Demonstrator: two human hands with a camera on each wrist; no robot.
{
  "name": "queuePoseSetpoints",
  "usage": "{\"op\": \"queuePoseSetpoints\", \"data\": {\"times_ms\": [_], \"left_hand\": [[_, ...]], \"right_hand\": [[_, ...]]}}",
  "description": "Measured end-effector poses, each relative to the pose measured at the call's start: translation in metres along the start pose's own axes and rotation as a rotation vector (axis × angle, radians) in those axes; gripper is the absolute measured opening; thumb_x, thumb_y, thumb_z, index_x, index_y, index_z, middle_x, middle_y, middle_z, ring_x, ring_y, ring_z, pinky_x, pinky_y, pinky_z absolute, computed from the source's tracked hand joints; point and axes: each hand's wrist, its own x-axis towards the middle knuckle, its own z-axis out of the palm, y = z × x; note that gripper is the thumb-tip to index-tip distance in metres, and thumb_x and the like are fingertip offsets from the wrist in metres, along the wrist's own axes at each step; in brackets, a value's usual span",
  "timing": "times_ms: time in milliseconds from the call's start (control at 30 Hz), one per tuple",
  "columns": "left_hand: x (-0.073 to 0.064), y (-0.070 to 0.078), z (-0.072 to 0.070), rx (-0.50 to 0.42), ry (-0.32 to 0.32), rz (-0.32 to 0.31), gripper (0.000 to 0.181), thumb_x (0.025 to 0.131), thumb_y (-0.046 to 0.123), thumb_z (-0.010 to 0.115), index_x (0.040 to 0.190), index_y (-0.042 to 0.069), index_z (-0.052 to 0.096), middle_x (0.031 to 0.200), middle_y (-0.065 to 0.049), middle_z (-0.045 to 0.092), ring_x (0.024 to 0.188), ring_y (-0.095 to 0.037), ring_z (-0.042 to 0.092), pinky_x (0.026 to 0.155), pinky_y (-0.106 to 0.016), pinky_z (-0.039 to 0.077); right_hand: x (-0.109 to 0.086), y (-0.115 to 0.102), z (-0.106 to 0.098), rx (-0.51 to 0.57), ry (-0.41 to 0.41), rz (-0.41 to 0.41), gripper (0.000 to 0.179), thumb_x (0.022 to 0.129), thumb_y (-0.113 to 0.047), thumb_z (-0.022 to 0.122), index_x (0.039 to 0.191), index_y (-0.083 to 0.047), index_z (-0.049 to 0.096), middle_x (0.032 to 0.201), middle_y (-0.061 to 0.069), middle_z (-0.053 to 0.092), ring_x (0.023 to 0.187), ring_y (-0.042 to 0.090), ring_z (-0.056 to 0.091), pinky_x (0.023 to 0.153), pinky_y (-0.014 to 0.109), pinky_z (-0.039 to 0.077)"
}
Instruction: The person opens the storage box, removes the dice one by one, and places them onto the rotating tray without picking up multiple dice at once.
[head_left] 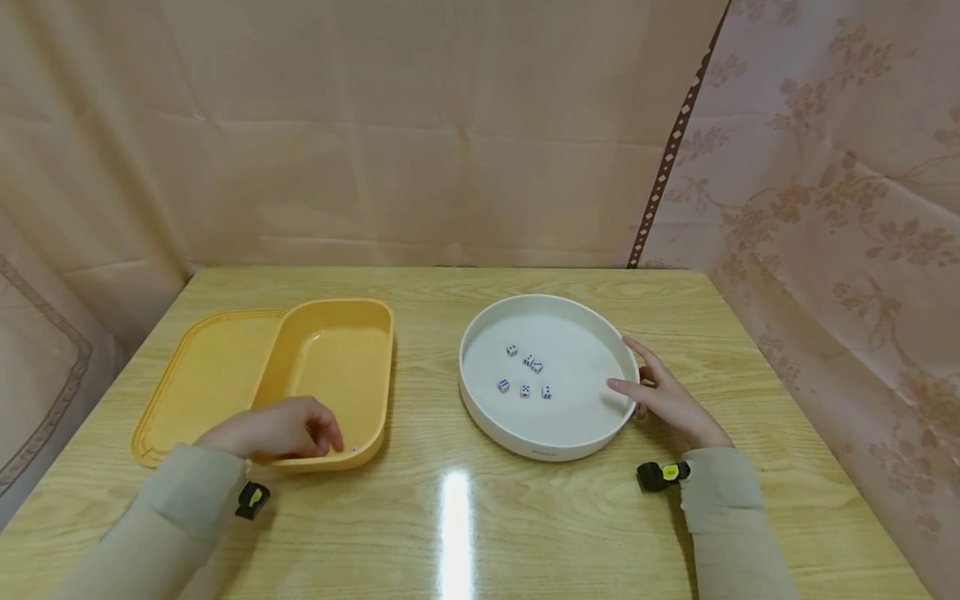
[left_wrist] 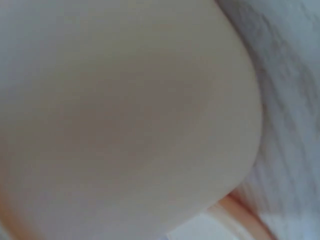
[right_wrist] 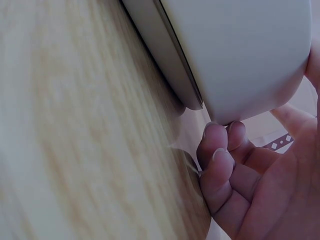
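My left hand [head_left: 288, 427] reaches into the near side of the yellow box [head_left: 384, 375], fingers bent down toward its floor. A small white die [head_left: 355, 450] lies by the fingertips; whether they pinch another is hidden. The left wrist view is mostly blocked by a blurred pale surface. With my right hand [head_left: 667, 400] I hold the rim of a round white tray [head_left: 570, 433], the thumb over the rim and the other fingers outside. Those fingers curl against the tray's lower edge in the right wrist view. Several white dice [head_left: 525, 391] with blue pips lie in the tray.
A flat yellow lid [head_left: 202, 375] lies on the wooden table [head_left: 427, 400], partly behind the box's left side. Curtains [head_left: 412, 167] hang behind the table's back edge and along its right side.
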Motion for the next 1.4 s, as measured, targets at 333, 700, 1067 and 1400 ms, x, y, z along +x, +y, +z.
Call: {"op": "queuePoseSetpoints", "data": {"times_ms": [333, 700, 1067, 1400], "left_hand": [[-0.004, 0.008, -0.003, 0.141, 0.032, -0.161, 0.022, 0.073, -0.012, 0.064, 0.078, 0.01, 0.069, 0.073, 0.0, 0.061, 0.07, -0.014, 0.052, 0.063, -0.027, 0.044], [-0.007, 0.011, -0.003, 0.226, 0.046, -0.147, 0.016, 0.074, -0.003, 0.069, 0.075, 0.013, 0.067, 0.074, 0.001, 0.062, 0.072, -0.013, 0.053, 0.067, -0.029, 0.044], [0.016, 0.006, 0.012, 0.064, 0.075, 0.07, 0.022, 0.09, 0.013, 0.07, 0.11, 0.005, 0.065, 0.08, 0.002, 0.065, 0.072, -0.009, 0.056, 0.069, -0.023, 0.046], [0.03, 0.018, 0.022, 0.135, 0.065, 0.224, 0.021, 0.093, 0.003, 0.061, 0.114, 0.001, 0.066, 0.087, 0.002, 0.064, 0.084, -0.006, 0.057, 0.081, -0.026, 0.051]], "right_hand": [[0.002, 0.001, 0.0, -0.01, 0.004, 0.001, 0.088, 0.096, -0.033, 0.065, 0.16, -0.031, 0.004, 0.107, 0.018, 0.05, 0.067, 0.016, 0.051, 0.06, 0.028, 0.049], [-0.001, -0.001, 0.0, 0.007, -0.008, -0.015, 0.087, 0.097, -0.031, 0.064, 0.16, -0.03, 0.004, 0.108, 0.019, 0.049, 0.066, 0.016, 0.052, 0.061, 0.028, 0.049], [-0.001, 0.0, 0.0, 0.0, -0.006, -0.018, 0.087, 0.097, -0.031, 0.064, 0.16, -0.029, 0.004, 0.106, 0.017, 0.05, 0.066, 0.015, 0.051, 0.06, 0.029, 0.048], [0.0, 0.0, 0.0, -0.012, 0.0, -0.024, 0.087, 0.097, -0.03, 0.064, 0.16, -0.028, 0.005, 0.103, 0.017, 0.05, 0.064, 0.015, 0.051, 0.06, 0.028, 0.048]]}}
